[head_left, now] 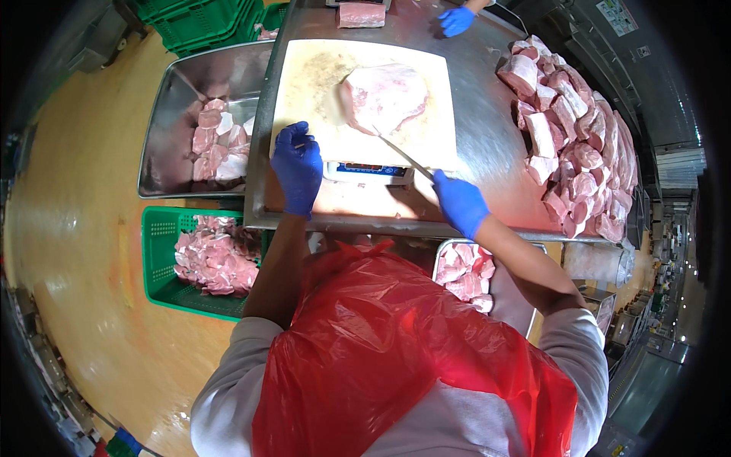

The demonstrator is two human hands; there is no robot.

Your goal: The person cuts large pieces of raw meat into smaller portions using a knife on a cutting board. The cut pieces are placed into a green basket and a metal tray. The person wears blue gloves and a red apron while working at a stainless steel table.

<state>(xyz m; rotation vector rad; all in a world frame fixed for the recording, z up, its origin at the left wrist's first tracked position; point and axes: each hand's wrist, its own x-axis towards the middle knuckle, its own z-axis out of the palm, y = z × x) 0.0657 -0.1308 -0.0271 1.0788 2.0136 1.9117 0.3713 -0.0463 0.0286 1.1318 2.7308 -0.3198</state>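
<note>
meat slab lying whole on board, looking uncut so far | right hand gripping knife, tip touching the slab's near edge | left hand resting loose at board's edge, grasping nothing | cut pieces filling tray and crate; pile apparently waiting

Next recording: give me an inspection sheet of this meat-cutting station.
Surface: steel table, white cutting board on it.
Job's things: large raw meat slab on the board; knife tip at its near edge.
Clutter: meat pile at table's right; scale at the board's near edge.
Grippers: left hand blue-gloved, resting by the board; right hand gripping the knife.
Cables: nothing seen.
Surroundings: steel bin, green crate with meat; another person's gloved hand.
</note>
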